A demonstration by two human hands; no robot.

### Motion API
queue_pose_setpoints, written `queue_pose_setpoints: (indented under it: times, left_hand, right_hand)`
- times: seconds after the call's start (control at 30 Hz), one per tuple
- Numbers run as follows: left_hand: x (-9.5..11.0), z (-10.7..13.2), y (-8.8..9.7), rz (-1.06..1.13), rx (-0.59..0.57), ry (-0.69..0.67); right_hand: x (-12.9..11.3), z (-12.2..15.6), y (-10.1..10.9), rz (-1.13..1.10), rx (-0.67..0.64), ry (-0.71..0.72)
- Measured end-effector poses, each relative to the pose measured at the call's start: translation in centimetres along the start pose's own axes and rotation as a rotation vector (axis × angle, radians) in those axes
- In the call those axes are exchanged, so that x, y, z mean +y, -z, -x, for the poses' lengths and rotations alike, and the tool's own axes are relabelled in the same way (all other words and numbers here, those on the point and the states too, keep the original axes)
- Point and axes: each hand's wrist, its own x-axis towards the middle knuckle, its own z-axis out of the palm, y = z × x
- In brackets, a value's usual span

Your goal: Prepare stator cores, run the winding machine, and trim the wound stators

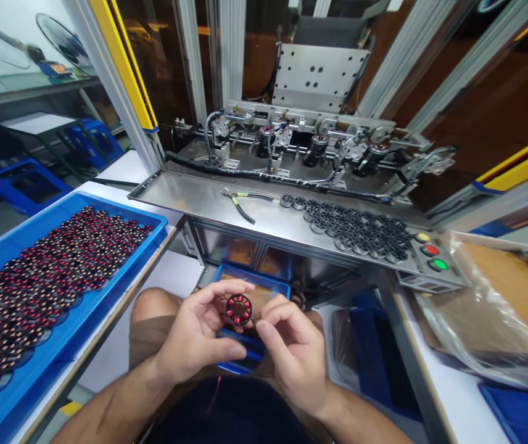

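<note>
Over my lap, my left hand [202, 324] holds a small motor stator [239, 309], a black ring with red wire windings, its face turned up towards me. The fingers curl behind the ring and the thumb reaches below it. Just right of the stator, my right hand [292, 345] has its thumb and forefinger pinched together close to the ring's edge. Whatever lies in that pinch is too small to make out. A thin red wire [214, 394] hangs below, over the dark clothing.
A blue tray [162, 223] of many wound stators stands left. Cutting pliers [240, 203] and black ring cores [356, 228] lie on the metal ledge [176, 188]. Behind is a winding machine [314, 148]; right are push buttons [430, 250] and a plastic-lined box [490, 314]. A blue bin [282, 287] sits below.
</note>
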Motion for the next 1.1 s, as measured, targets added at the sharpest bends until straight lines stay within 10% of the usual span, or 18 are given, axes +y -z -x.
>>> queue_pose_setpoints:
  times: [0.23,0.47,0.73,0.97,1.1]
  left_hand:
    - [-0.1,0.3,-1.2,-0.413,0.191,-0.256]
    - [-0.1,0.8,-0.7,-0.715,0.102,-0.54]
    - [-0.4,0.7,-0.8,-0.595,0.135,-0.438]
    - [-0.3,0.7,-0.5,-0.709,0.112,-0.462]
    - [-0.4,1.0,-0.7,-0.644,0.1,-0.463]
  right_hand:
    - [1.6,0.9,-1.2,-0.166,0.08,-0.105]
    - [0.6,-0.1,-1.0,-0.192,-0.08,-0.038]
    - [1.7,0.3,-2.0,-0.25,0.14,-0.183]
    - [0.2,-0.3,-0.9,0.02,0.054,0.161]
    - [-0.1,-1.0,-1.4,-0.02,0.173,-0.018]
